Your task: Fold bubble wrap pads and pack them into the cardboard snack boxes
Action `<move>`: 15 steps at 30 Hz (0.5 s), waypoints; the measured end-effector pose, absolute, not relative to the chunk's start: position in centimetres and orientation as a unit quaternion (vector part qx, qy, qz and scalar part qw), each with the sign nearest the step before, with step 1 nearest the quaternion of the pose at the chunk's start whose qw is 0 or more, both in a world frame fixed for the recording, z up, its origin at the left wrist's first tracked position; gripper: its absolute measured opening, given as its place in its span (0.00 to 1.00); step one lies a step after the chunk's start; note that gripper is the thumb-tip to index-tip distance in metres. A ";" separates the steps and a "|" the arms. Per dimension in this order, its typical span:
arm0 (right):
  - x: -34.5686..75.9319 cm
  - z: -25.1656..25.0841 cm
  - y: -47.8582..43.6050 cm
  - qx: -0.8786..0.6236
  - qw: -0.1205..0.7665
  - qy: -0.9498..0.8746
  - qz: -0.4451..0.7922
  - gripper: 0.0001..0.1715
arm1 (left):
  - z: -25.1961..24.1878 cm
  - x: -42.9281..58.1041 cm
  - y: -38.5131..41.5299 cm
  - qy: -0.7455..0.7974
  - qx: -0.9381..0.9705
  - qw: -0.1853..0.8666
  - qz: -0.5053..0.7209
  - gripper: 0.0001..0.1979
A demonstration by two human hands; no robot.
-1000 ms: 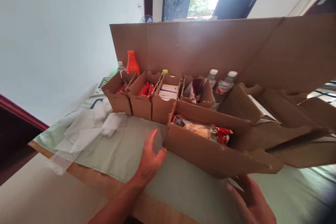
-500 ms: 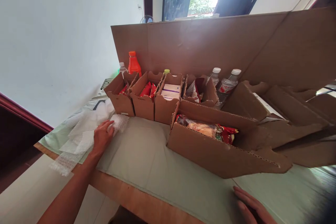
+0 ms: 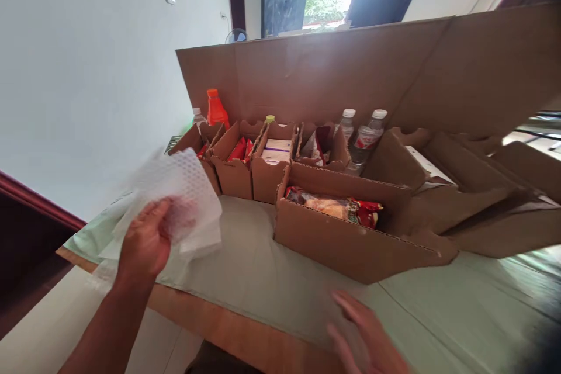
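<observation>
My left hand [image 3: 146, 239] is closed on a sheet of bubble wrap [image 3: 197, 187], raised over the left end of the table. The fingers show partly through the clear plastic. More bubble wrap [image 3: 114, 243] lies beneath, near the table's front edge. Over the front of the table, my right hand [image 3: 363, 327] is slightly blurred, with thumb and fingers apart and nothing between them. Ahead of it stands a long cardboard bin [image 3: 342, 239] holding a red-ended snack packet [image 3: 333, 205].
Several narrow cardboard bins [image 3: 234, 178] with packets stand in a row behind. Past them are an orange bottle [image 3: 216, 108] and clear bottles [image 3: 368, 137], before a tall cardboard panel [image 3: 307, 76]. More cardboard bins [image 3: 473, 210] crowd the right. Green cloth [image 3: 249, 263] covers the table.
My left hand has lifted a sheet of bubble wrap off the pile. My right hand has moved left along the table front. The view has shifted slightly to the right.
</observation>
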State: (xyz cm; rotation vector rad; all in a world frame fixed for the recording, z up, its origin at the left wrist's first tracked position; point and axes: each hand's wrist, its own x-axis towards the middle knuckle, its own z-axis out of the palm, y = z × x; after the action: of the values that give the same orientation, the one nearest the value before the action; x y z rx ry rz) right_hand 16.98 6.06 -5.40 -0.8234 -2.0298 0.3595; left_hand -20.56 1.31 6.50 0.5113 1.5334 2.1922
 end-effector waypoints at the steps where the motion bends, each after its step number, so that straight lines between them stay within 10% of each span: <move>1: 15.4 -4.1 5.5 -0.326 0.440 -0.821 0.163 0.28 | 6.1 -18.6 1.1 0.556 0.207 0.242 0.768 0.11; 5: 11.6 -0.9 4.7 -0.325 0.422 -0.784 0.318 0.44 | 4.0 -11.0 -0.1 0.536 0.506 0.364 0.570 0.11; 10: 12.2 -0.4 3.9 -0.381 0.497 -0.588 0.513 0.20 | 2.0 -6.2 -0.4 0.436 0.706 0.303 0.469 0.12; 15: 14.3 1.0 2.2 -0.399 0.597 -0.391 0.576 0.34 | -1.7 -5.5 0.1 0.481 0.764 0.249 0.350 0.10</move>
State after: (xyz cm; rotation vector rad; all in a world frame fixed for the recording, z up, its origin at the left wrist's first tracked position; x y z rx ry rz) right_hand 14.33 2.16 0.95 -0.9260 -0.9075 1.3379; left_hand -5.54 0.08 -1.73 2.0805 1.3115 0.9541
